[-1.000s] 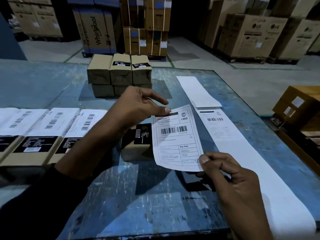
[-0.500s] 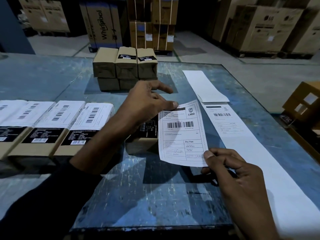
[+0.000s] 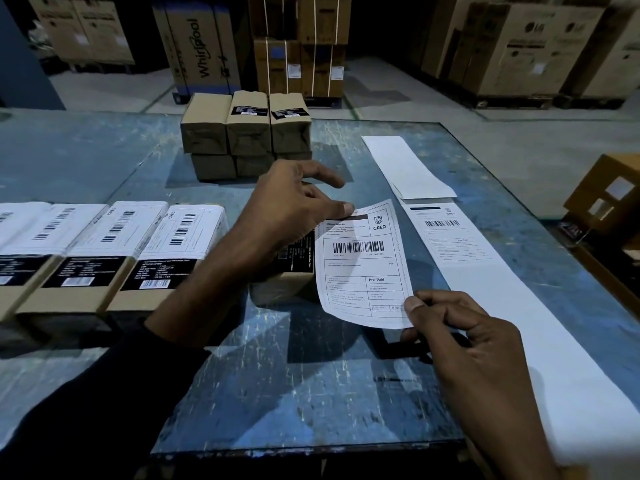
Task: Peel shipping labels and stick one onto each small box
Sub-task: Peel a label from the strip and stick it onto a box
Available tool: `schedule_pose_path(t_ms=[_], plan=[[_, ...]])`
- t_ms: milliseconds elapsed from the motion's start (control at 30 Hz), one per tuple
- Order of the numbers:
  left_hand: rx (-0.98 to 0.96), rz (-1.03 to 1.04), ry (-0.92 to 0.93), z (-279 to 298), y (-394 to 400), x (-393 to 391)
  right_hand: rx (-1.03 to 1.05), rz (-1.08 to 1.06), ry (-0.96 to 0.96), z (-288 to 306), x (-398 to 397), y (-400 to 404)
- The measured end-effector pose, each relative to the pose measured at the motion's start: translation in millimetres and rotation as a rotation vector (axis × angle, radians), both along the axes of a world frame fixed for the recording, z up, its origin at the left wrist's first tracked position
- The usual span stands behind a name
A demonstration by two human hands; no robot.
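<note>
Left hand (image 3: 294,206): thumb and fingers pinch the top left corner of the peeled label (image 3: 362,265); the forefinger sticks out free above it.
Right hand (image 3: 460,337): thumb and curled fingers pinch the label's lower right corner.
Peeled label: held between both hands, printed face up, slightly bowed, above the right end of the unlabelled box (image 3: 287,268) and the bare desk (image 3: 294,386) in front of it.
Unlabelled box: lies on the desk under the left wrist; mostly hidden by the hand and the label, only a dark printed patch and a brown side show.
Labelled boxes (image 3: 114,251): a row side by side to the left, each with a white label on top; the row is cut off by the left picture edge.
Box stack (image 3: 246,133): two layers near the far desk edge, well apart from the hands.
Backing strip (image 3: 512,306): runs along the right of the desk, one label (image 3: 450,233) on it just beside the held one; its near end is blurred.
Open room: bare desk between the hands and the near edge.
Background cartons (image 3: 512,46): dim, print partly legible.
</note>
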State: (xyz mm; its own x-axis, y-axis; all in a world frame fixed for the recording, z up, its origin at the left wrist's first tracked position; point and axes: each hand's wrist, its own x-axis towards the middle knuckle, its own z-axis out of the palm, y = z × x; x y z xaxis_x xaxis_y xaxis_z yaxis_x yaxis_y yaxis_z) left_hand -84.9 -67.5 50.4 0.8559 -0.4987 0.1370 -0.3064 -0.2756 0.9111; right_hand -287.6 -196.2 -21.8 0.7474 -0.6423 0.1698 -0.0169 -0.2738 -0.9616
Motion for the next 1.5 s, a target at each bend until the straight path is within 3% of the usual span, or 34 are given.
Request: schedule_pose_path(t_ms=[1500], plan=[[0.062, 0.053, -0.055, -14, -5, 3, -0.016, 0.005, 0.034, 3, 0, 1]])
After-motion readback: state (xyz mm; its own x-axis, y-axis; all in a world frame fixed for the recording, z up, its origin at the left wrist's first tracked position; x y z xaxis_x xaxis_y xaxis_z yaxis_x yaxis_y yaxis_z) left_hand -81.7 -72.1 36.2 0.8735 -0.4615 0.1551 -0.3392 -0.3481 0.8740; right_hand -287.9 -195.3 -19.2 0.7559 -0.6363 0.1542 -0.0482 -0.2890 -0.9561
